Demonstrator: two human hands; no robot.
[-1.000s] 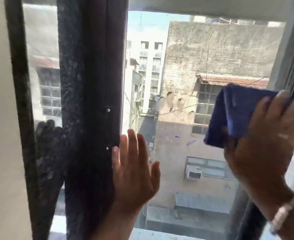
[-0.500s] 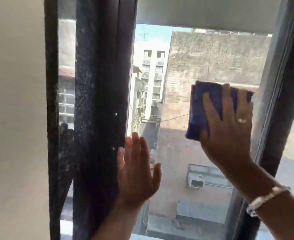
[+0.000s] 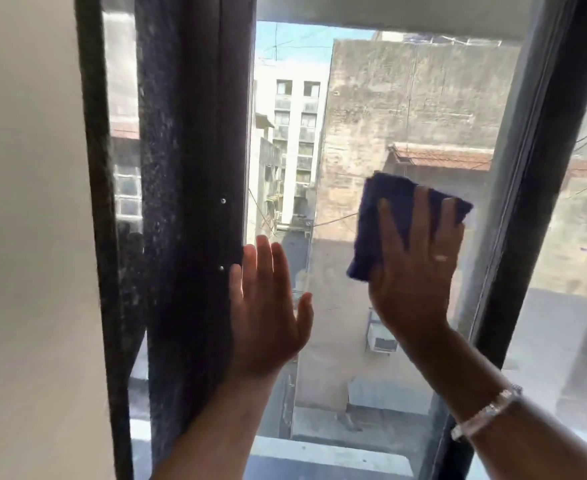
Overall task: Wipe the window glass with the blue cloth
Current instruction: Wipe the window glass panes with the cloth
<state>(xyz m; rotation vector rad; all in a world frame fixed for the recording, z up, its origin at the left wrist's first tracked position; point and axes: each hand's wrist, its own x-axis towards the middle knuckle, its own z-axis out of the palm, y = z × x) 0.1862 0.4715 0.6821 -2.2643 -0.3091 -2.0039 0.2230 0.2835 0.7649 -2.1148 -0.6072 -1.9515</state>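
Cloth behaviour noted first: the blue cloth [image 3: 389,216] looked soft, light and limp, folded into a thick pad, so I judged it would crumple or slide out unless pressed flat under a spread palm rather than pinched at an edge. Best hold, in my estimate, was over its middle, fingers fanned across the folds.

Right hand [image 3: 415,268] lay on the cloth with fingers apart and flat, pressing it against the window glass [image 3: 351,140]; grip was a flat press, not a closed fist. Pad sat at mid-height on the right part of the pane, near the dark right frame [image 3: 534,216] but not touching it, its upper and left edges showing past the fingers.

Left hand [image 3: 268,306] was open and empty, fingers together, palm toward the glass just beside the dark left frame [image 3: 188,202]; whether it actually touched the pane I could not tell.

Cloth colour was deep blue-violet, surface fuzzy, corners rounded by the folding. Glass read mostly clear, with a hazy band along its right edge. Left frame looked speckled with dust. A pale bracelet [image 3: 486,414] sat on the right wrist.
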